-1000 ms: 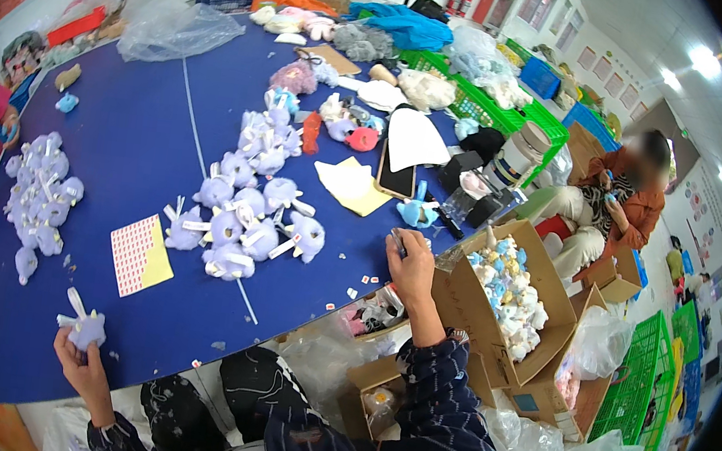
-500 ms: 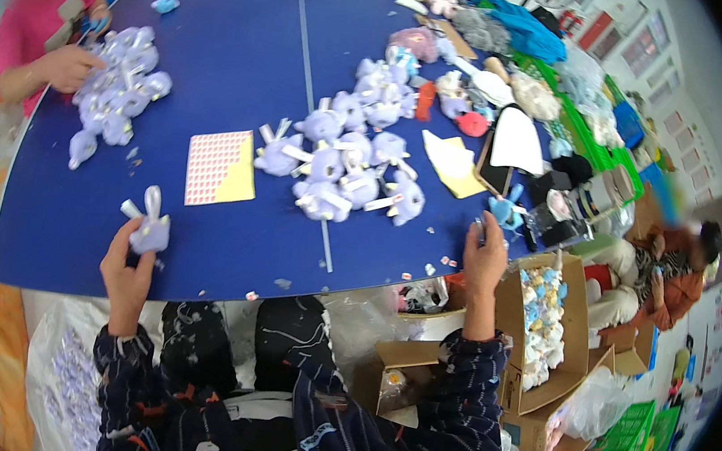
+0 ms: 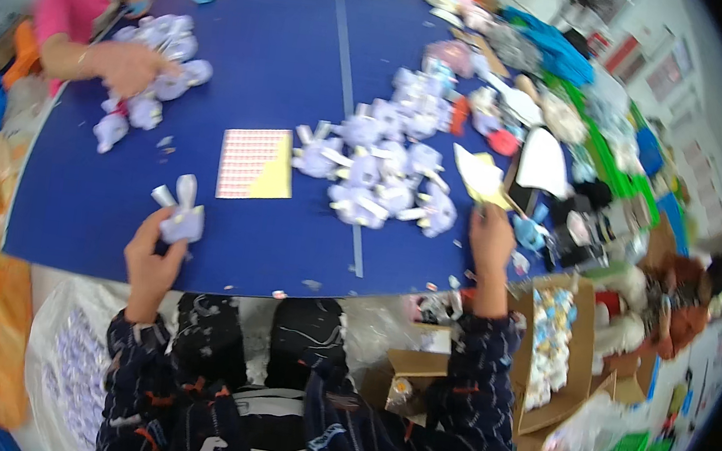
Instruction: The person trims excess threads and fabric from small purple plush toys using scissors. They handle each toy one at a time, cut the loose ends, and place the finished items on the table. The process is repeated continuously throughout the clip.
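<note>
In the head view, the left hand (image 3: 152,261) pinches a small purple toy (image 3: 184,224) over the near part of the blue surface (image 3: 264,60). The right hand (image 3: 491,242) is by some white and yellow paper (image 3: 478,173) (I can't tell if it holds anything). A soft grip that leaves the white strips (image 3: 186,190) free seems best. A red-marked sheet (image 3: 246,159) and a toy pile (image 3: 364,170) lie between the hands; a co-worker's hand (image 3: 128,68) is over more toys (image 3: 196,72).

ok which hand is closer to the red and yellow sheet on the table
Left. The left hand, holding a purple plush, is below and left of the sheet; the right hand is farther off, to its right beyond the plush pile.
</note>
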Tool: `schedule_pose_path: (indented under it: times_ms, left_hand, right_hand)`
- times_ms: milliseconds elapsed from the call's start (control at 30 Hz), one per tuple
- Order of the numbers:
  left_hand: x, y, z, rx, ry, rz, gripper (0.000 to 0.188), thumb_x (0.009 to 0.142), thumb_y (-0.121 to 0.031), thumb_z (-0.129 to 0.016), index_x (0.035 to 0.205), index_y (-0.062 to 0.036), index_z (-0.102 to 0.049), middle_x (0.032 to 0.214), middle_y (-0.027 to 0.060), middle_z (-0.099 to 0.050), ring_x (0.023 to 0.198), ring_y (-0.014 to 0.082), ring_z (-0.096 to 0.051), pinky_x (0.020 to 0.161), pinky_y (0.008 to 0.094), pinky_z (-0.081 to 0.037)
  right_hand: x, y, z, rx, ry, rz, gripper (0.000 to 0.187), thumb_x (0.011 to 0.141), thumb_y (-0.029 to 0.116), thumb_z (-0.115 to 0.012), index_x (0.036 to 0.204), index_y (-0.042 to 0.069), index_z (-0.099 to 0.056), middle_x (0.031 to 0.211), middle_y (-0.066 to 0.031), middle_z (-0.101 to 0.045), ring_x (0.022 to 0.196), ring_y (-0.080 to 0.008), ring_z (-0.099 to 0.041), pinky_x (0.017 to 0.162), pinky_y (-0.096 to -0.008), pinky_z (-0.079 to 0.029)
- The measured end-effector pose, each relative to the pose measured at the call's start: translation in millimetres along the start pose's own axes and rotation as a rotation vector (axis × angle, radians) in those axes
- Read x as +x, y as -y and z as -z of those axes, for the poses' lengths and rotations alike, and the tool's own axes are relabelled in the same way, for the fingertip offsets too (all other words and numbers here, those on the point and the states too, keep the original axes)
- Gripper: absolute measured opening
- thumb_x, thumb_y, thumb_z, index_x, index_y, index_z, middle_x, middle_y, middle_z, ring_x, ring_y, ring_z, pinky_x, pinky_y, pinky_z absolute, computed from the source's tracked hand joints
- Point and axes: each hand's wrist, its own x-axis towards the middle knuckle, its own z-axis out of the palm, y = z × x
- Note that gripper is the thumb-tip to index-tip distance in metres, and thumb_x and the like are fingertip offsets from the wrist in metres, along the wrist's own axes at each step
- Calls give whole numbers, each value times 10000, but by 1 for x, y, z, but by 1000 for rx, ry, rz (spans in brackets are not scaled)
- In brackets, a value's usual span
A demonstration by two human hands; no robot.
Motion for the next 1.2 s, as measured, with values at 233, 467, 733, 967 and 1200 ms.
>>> schedule_pose_path:
  times_ms: [233, 467, 733, 967, 1200]
  left_hand:
    - [7, -5, -3, 61, 23, -149, 372, 695, -67, -662, 1050, -9, -568, 1015, 150, -602, 895, 271, -607, 769, 305, -471]
    - [6, -5, -3, 68, 15, -170, 384, 698, -55, -647, 1069, -18, -556, 1022, 153, -597, 903, 296, -600, 767, 325, -476]
    - [2, 7, -3, 57, -50, -77, 388, 708, -82, -660, 1077, -21, -554, 1015, 160, -599, 904, 282, -603, 768, 325, -469]
    - [1, -17, 2, 210, -391, -312, 360, 704, -81, -673, 1034, 11, -561, 985, 171, -594, 877, 278, -592, 777, 336, -461]
    - [-96, -27, -24, -601, 470, 441, 245, 825, -106, -600, 1021, 40, -579, 797, 70, -633, 621, 95, -576, 580, 208, -473]
  right_hand:
    - [-9, -14, 6, 34, -70, 34, 183, 826, 197, -541, 881, 25, -574, 889, -146, -600, 767, -356, -576, 642, -415, -460]
    - [-12, 21, 32, 447, -141, -3, 178, 805, 110, -584, 938, -4, -618, 852, -160, -641, 713, -254, -626, 613, -336, -467]
    - [-58, 228, 42, 619, 264, 659, 389, 759, 175, -639, 1100, 43, -506, 1127, -113, -558, 687, -303, -617, 553, -349, -508]
    - [-89, 244, 26, 367, 331, 677, 479, 756, 255, -646, 1099, -24, -463, 1161, -152, -527, 574, -284, -613, 477, -332, -493]
    - [-153, 221, 70, 592, 545, 422, 580, 729, 48, -621, 1259, 10, -387, 1049, -218, -577, 764, -332, -627, 615, -383, -508]
